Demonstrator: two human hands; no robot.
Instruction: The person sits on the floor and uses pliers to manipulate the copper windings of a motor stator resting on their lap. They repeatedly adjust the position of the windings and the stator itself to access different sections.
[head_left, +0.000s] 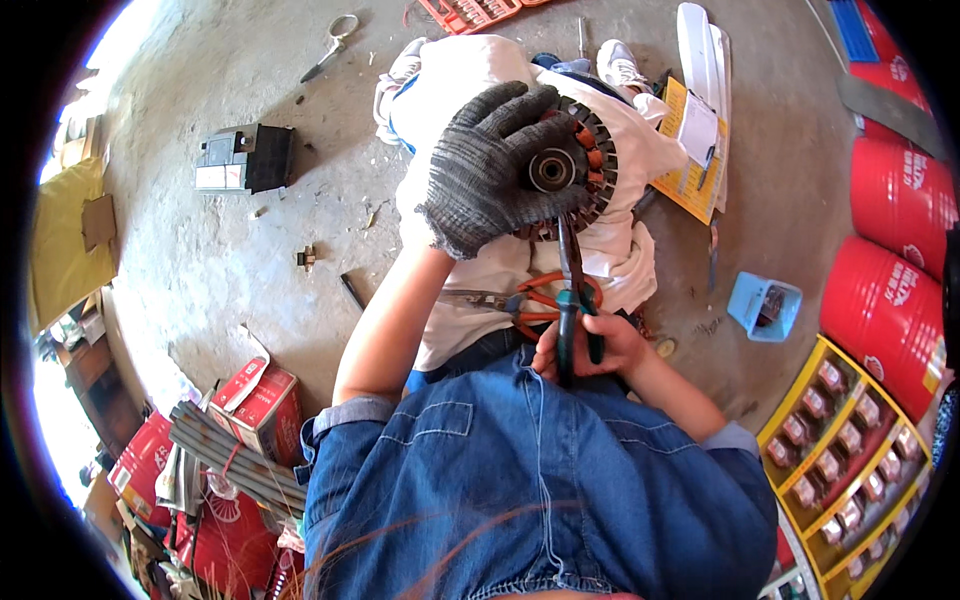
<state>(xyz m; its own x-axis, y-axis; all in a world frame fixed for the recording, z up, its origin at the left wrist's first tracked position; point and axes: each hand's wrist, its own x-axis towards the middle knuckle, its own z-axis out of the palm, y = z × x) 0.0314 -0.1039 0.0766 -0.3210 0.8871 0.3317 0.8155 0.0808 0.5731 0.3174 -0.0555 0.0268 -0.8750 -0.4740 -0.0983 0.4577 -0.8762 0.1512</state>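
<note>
In a dark grey knit glove, my left hand (490, 165) is spread over a round motor stator (600, 150) with copper-coloured windings and a bearing at its centre, steadying it on the white cloth (460, 80) across my lap. My bare right hand (605, 345) is closed round the dark green handles of long-nosed pliers (568, 255). Their jaws point up to the stator's lower edge; whether the tips grip anything is too small to tell. Orange-handled pliers (530, 305) lie on the cloth just behind and left of the green ones.
A black battery (265, 158) stands on the concrete floor at left. A yellow board with papers (690, 150) and a blue plastic bin (765, 305) are at right. Red drums (885, 310) and a yellow rack of small parts (845, 450) line the right side. An orange tool case (470, 15) lies ahead.
</note>
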